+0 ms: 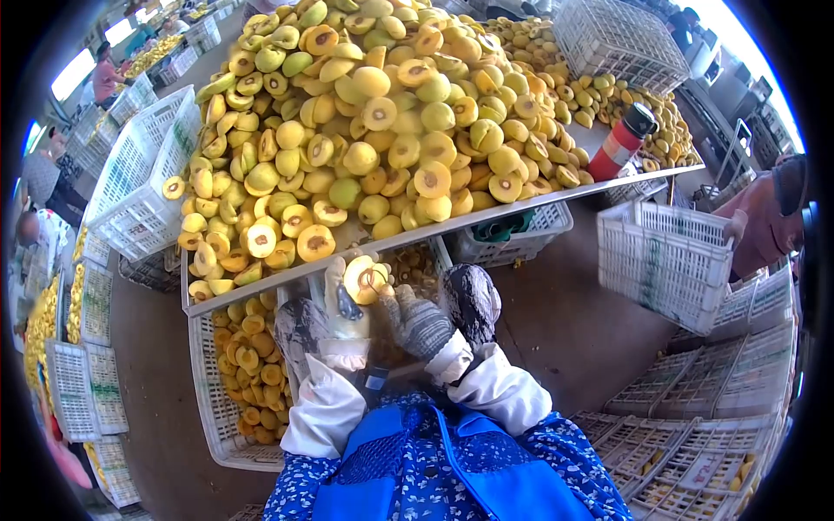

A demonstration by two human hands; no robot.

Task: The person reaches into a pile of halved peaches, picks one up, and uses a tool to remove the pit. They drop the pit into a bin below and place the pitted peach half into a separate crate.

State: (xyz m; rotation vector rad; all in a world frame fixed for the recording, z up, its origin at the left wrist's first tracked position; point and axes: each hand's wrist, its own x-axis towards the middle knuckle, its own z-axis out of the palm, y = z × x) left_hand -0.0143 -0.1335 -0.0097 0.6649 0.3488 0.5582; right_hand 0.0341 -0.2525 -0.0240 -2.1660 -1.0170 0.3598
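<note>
Just in front of the table's near edge, my gloved left hand [341, 291] holds a halved yellow fruit [366, 279] with its cut face up. My right hand [420, 323], in a grey knitted glove, has its fingertips at the fruit's right side; whether a small tool is in them is too small to tell. Beyond both hands, a large heap of halved yellow fruit [373, 113] covers much of the metal-edged table [512, 207]. Below the table on the left, a white crate [208, 391] holds more halves.
A red bottle [618, 146] stands at the table's right. White crates [143, 187] flank the left side. At right, a person [769, 217] holds an upright white crate [662, 260] above the floor. Stacked crates [695, 451] fill the lower right.
</note>
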